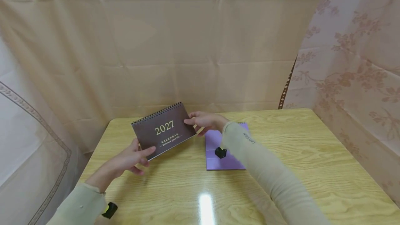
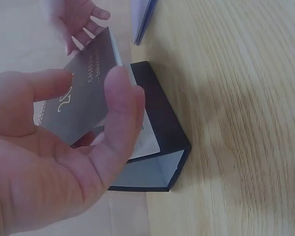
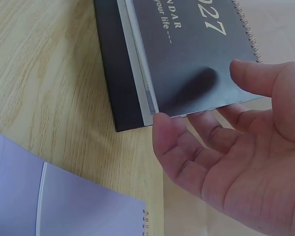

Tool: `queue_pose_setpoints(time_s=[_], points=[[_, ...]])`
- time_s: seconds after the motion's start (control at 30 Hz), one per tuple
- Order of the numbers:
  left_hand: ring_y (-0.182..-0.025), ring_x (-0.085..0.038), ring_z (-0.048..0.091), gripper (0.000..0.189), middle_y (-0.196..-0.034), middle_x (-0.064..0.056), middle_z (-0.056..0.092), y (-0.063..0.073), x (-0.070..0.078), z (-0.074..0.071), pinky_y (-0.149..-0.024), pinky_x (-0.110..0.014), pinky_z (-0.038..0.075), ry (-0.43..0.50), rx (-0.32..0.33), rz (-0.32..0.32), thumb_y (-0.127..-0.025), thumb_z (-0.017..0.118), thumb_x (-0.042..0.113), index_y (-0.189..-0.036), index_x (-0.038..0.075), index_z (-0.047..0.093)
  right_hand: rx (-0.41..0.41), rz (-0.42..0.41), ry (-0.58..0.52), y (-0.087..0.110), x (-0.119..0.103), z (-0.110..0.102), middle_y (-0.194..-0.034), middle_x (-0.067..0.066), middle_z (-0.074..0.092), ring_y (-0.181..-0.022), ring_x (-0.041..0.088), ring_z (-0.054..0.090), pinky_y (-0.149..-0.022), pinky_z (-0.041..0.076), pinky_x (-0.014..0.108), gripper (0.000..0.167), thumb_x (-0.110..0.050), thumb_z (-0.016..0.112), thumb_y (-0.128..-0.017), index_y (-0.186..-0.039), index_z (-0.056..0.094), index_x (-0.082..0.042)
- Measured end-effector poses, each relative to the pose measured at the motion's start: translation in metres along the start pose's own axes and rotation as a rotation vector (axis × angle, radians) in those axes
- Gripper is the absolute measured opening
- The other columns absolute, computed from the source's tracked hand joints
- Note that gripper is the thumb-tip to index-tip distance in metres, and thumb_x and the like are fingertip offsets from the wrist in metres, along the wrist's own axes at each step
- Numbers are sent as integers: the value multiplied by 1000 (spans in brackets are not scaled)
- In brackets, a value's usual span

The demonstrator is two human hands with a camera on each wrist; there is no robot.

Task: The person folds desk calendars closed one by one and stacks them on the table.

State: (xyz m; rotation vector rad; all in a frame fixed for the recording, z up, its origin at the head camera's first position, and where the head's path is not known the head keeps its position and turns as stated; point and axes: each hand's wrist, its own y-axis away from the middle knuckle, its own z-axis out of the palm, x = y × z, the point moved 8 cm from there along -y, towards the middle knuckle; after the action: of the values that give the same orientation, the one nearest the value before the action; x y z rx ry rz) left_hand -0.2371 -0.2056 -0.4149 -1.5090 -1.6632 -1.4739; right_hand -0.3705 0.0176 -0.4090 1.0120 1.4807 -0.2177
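A dark brown 2027 desk calendar (image 1: 168,131) with spiral binding along its top is tilted between both hands, its left side lower. My left hand (image 1: 132,157) holds it by the lower left corner, thumb over the front cover and fingers at the edge and behind. At the right edge, my right hand (image 1: 206,121) grips it with the thumb on the front and the fingers behind. Seen in the left wrist view, the calendar's black folding stand (image 2: 160,108) opens into a triangle under the pages. The right wrist view shows the right fingertips (image 3: 167,128) along the calendar's side edge.
On the wooden table (image 1: 312,148) a purple spiral-bound calendar or pad (image 1: 215,164) lies just right of the brown one, partly hidden under the right forearm. Beige curtain (image 1: 200,44) hangs behind the table's far edge, and patterned cloth (image 1: 359,61) at the right.
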Motion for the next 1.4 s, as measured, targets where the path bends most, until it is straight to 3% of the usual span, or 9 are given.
queue_pose_setpoints(time_s=[0.13,0.4,0.6,0.87,1.07,1.2,1.4], points=[[-92,-33,59,76,-116,-25,43,-1,-1,-1,-67,-48,59,-38,6,-16,-101,63,41,-148,7,14,10,3,4,-2,1,1,-109,8,66,-97,27,62,-84,53,46,29,-31,56,-105,-124,55,-9],[-90,-32,54,78,-103,-21,45,-3,0,-5,-68,-49,59,-122,15,-41,-102,61,42,-146,1,13,14,12,14,-4,1,3,-126,11,64,-115,36,58,-102,43,59,46,-31,56,-105,-145,47,-9],[-100,-36,60,72,-115,-23,52,-2,2,-12,-66,-46,58,-280,36,-36,-103,60,41,-144,-4,22,6,14,39,-4,0,4,-142,13,57,-128,39,51,-104,43,59,62,-33,55,-106,-158,33,-9],[-83,-30,63,57,-113,-20,64,-2,7,-17,-57,-42,57,-505,75,-7,-103,59,41,-135,-4,46,-5,11,77,-3,-1,6,-145,12,55,-131,37,48,-103,44,58,62,-33,54,-106,-160,30,-13],[-66,-29,60,51,-117,-24,65,-2,8,-17,-54,-39,55,-574,89,23,-104,56,40,-132,-3,53,-10,10,77,-2,-1,6,-149,12,52,-133,38,48,-105,42,59,63,-32,53,-106,-161,29,-12],[-68,-28,60,45,-113,-22,65,-3,8,-16,-54,-39,55,-598,83,36,-106,52,34,-131,-3,55,-13,6,86,-3,-1,5,-152,13,49,-134,39,48,-105,42,60,62,-31,53,-107,-161,29,-13],[-79,-25,63,40,-108,-19,66,-6,5,-16,-56,-38,56,-649,64,2,-108,47,30,-126,-3,58,-6,6,100,-3,0,5,-157,15,42,-135,39,47,-104,44,59,63,-31,54,-106,-161,28,-14]])
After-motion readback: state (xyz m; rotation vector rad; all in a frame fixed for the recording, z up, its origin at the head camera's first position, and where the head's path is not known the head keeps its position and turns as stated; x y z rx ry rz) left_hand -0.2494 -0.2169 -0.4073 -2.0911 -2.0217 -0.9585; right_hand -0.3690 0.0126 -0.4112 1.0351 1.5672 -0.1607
